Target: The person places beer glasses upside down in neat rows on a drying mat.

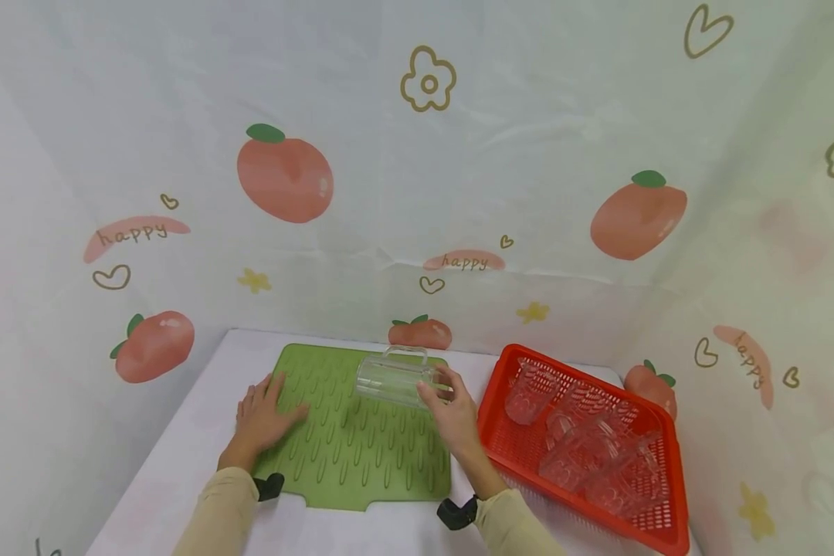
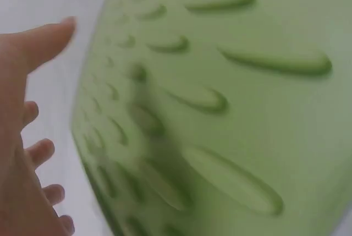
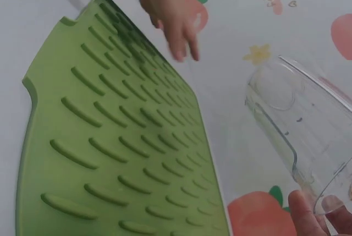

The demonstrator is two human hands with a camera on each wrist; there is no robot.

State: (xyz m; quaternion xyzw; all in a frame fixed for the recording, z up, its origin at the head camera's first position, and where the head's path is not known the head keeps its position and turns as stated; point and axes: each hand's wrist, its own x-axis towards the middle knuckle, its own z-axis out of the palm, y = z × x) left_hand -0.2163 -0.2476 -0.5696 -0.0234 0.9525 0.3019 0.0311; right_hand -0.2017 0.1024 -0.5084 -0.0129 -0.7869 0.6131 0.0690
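Note:
My right hand [image 1: 453, 413] grips a clear mug [image 1: 392, 381] at one end, thumb in front and fingers behind. The mug lies sideways in the air over the green ridged drying mat [image 1: 361, 463], its handle turned up and away. In the right wrist view, the mug [image 3: 300, 126] is held by the fingertips at its lower end. My left hand [image 1: 266, 417] is at the mat's left edge with fingers spread and holds nothing. The left wrist view shows its thumb [image 2: 47, 43] extended near the mat's ridges.
To the right, a red plastic basket [image 1: 492, 417] contains several clear mugs [image 1: 528, 398], lying at various angles. A white cloth with fruit prints [image 1: 285, 181] hangs behind the white table [image 1: 188, 448] and along its sides.

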